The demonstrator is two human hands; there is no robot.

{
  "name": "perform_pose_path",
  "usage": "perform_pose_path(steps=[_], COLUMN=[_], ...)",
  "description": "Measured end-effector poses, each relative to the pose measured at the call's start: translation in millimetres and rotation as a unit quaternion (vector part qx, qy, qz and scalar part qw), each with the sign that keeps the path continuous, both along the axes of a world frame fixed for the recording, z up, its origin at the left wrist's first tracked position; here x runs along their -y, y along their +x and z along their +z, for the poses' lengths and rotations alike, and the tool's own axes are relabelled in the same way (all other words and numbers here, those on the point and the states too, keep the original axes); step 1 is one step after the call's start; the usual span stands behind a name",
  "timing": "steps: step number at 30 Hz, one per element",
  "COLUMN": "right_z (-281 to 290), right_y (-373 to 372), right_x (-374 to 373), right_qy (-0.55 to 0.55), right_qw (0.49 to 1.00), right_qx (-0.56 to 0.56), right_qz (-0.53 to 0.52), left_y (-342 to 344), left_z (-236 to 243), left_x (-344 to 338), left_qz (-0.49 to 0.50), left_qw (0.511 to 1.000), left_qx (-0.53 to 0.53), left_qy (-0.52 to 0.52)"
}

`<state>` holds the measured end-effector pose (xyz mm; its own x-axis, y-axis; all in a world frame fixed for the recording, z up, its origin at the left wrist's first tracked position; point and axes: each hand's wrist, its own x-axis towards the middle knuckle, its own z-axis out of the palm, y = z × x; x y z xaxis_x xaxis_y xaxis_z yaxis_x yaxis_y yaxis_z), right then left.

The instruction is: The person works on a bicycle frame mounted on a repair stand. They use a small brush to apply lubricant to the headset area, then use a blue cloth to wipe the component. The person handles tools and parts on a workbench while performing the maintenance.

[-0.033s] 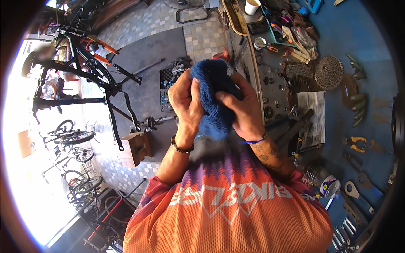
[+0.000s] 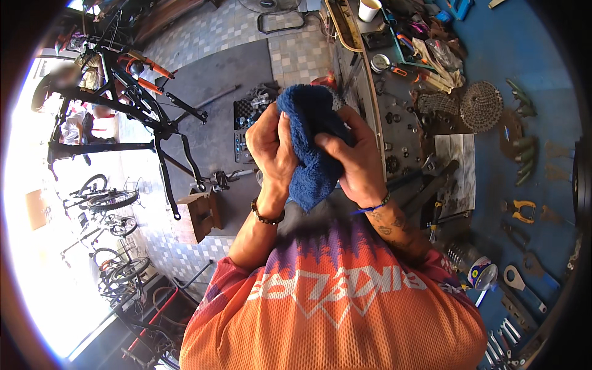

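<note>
A fluffy blue cloth (image 2: 311,139) is bunched up in front of my chest, with both hands closed around it. My left hand (image 2: 271,148) grips its left side, thumb pressed along the fabric. On the opposite side my right hand (image 2: 357,157) pinches it, thumb lying across the folds. The cloth's lower corner hangs down between my wrists. Whether anything is wrapped inside the folds cannot be seen.
A black bicycle frame (image 2: 117,105) stands at the left, near an open cardboard box (image 2: 200,216). To the right runs a blue workbench (image 2: 493,185) with cassette sprockets (image 2: 481,106), yellow pliers (image 2: 524,211), several wrenches and a white cup (image 2: 369,10). A person is at the far left.
The cloth's lower end, blurred before, now hangs still in a sharper point slightly further down. My hands keep nearly the same place and grip.
</note>
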<state>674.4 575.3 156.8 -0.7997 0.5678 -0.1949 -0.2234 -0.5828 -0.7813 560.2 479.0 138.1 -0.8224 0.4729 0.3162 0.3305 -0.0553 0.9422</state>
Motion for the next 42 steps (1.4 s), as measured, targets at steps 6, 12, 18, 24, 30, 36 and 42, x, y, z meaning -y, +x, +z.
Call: perform_pose_path(steps=[6, 12, 18, 24, 30, 36, 42], right_z=[4.4, 8.4, 5.4, 9.1, 7.5, -1.7, -7.9], right_y=[0.3, -1.5, -1.8, 0.6, 10.2, 8.5, 6.6], right_x=[-12.3, -6.5, -4.2, -6.4, -9.2, -13.5, -1.3], right_qy=[-0.164, -0.102, -0.116, -0.121, -0.045, 0.231, 0.364], right_qw=[0.985, 0.994, 0.993, 0.992, 0.997, 0.972, 0.926], right_qx=[-0.029, 0.011, -0.006, 0.011, -0.014, 0.038, 0.098], right_qz=[0.05, 0.022, 0.017, 0.033, 0.053, -0.026, -0.016], left_y=[-8.3, -1.5, 9.4, 5.4, -5.3, 6.0, 0.4], left_z=[-17.4, -12.0, -4.6, -7.5, -26.3, 15.6, 18.3], left_x=[13.0, 3.7, 3.1, 0.3, 16.0, 6.9, -1.7], left_qz=[-0.164, -0.168, -0.077, -0.154, -0.136, -0.177, -0.085], left_qw=[0.826, 0.947, 0.976, 0.955, 0.843, 0.89, 0.954], left_qx=[0.465, 0.241, 0.176, 0.199, 0.468, 0.406, 0.282], left_qy=[0.271, 0.132, 0.104, 0.157, 0.227, 0.106, -0.06])
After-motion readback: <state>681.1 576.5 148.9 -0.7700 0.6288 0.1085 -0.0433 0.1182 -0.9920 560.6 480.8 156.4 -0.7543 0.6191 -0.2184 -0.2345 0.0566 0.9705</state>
